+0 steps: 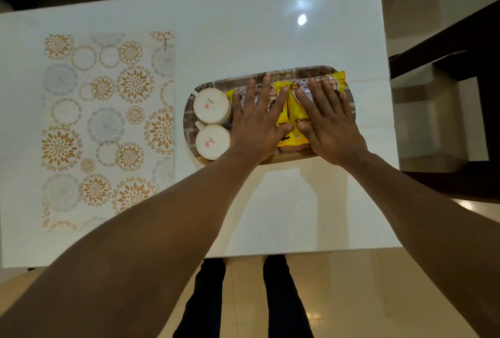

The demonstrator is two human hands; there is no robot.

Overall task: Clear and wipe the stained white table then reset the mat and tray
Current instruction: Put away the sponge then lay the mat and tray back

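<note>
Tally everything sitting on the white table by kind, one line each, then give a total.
Patterned mat: 1
Tray: 1
Upturned white cups, on the tray: 2
Yellow snack packets, on the tray under the hands: at least 2; the hands hide part of them
Total: 6 things counted
</note>
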